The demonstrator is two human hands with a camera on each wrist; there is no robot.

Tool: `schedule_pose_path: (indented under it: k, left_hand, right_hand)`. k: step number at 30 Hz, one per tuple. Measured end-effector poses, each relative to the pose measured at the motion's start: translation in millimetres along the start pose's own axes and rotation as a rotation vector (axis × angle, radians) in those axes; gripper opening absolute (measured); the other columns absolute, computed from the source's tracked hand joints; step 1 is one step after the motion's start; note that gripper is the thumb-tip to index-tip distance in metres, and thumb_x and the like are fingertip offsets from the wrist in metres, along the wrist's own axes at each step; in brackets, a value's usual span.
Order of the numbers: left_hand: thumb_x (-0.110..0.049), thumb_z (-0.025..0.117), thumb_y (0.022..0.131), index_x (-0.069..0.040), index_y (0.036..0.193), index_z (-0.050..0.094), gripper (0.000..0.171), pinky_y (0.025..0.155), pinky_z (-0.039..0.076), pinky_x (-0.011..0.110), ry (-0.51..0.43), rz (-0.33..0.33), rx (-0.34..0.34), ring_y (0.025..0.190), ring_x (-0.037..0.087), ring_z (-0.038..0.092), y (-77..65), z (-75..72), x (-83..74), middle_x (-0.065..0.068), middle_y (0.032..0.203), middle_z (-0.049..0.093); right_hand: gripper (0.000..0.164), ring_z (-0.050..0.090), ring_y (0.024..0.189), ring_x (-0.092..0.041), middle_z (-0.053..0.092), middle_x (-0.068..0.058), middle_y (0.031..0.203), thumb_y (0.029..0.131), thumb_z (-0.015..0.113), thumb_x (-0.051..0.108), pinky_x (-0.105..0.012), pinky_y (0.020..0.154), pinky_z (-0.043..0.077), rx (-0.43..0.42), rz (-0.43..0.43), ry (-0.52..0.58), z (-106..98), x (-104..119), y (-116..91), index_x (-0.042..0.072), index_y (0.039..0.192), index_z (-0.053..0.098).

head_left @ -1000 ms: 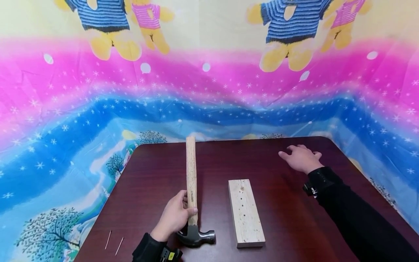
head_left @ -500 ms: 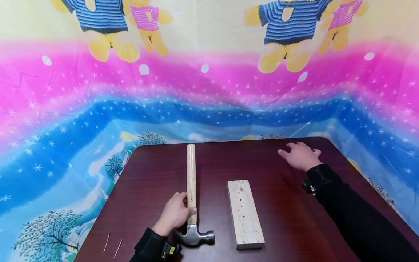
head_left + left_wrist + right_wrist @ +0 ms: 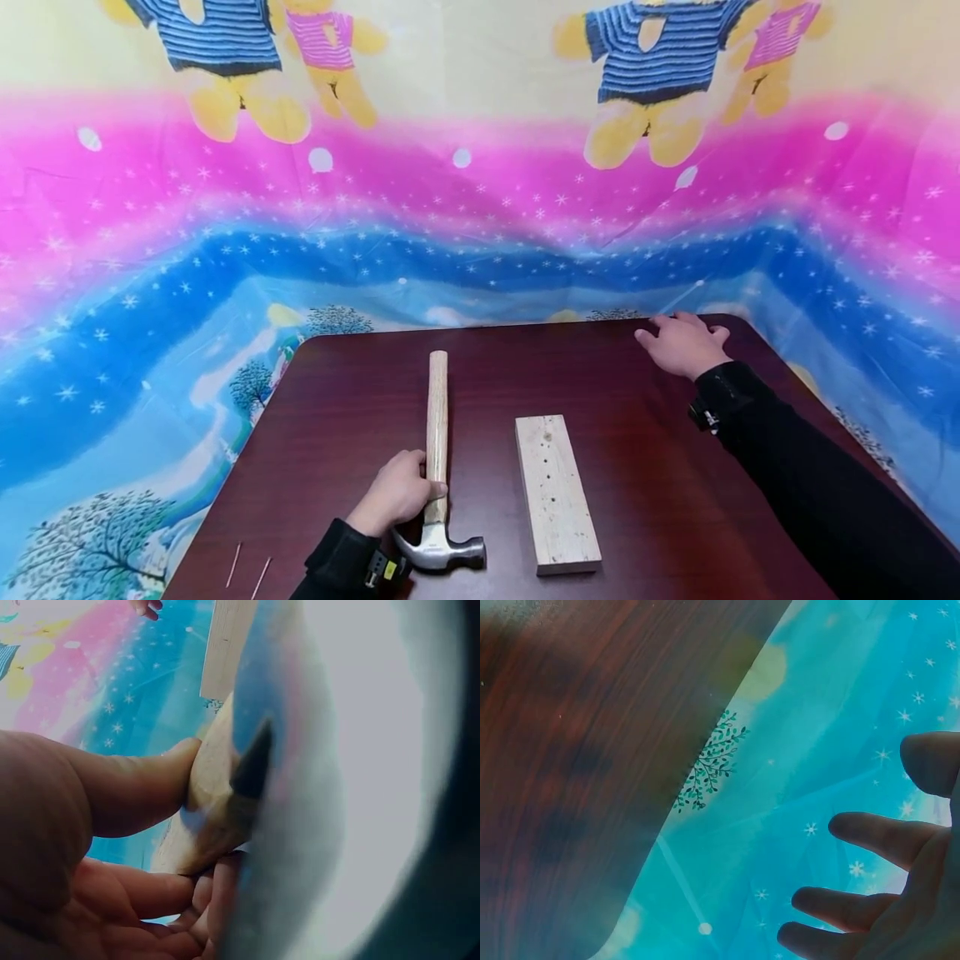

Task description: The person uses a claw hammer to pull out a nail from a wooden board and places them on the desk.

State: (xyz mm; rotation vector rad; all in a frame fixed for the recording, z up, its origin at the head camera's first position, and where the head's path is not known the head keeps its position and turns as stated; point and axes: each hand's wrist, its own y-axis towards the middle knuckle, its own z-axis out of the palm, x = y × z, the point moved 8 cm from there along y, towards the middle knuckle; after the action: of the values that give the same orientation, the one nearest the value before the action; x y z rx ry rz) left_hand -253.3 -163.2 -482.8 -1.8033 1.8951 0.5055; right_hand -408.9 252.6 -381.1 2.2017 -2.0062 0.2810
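My left hand (image 3: 397, 492) grips a claw hammer (image 3: 437, 408) low on its wooden handle, close to the metal head. The handle points away from me, and the head (image 3: 437, 550) is at the near end. In the left wrist view, thumb and fingers pinch the handle (image 3: 214, 769), while the blurred metal head (image 3: 352, 772) fills the right side. To the hammer's right lies a pale wooden block (image 3: 558, 496) with a row of dark spots along its top. My right hand (image 3: 684, 346) hovers near the table's far right corner, fingers spread and holding nothing.
Two thin nails (image 3: 234, 565) lie at the near left of the dark reddish table (image 3: 337, 400). A printed cloth (image 3: 480, 200) with snowflakes and bears hangs behind the table and along its sides.
The hammer handle's far end has dropped in the head view and no longer overlaps the table's back edge. The left hand keeps its grip. The head view has shifted slightly.
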Motion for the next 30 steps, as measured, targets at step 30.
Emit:
schedule_pose_path:
  k: [30]
  left_hand:
    - [-0.043,0.062,0.086,0.007,0.115,0.060,0.058,0.078,0.049,0.046,0.288,-0.113,0.065,0.090,0.035,0.059,-30.1,-26.4,0.2,0.025,0.109,0.057]
  right_hand:
    - [0.082,0.009,0.141,-0.046,0.028,-0.029,0.151,0.094,0.032,0.064,-0.077,0.094,0.005,0.004,-0.030,-0.004,-4.0,32.7,-9.2,0.003,0.149,0.033]
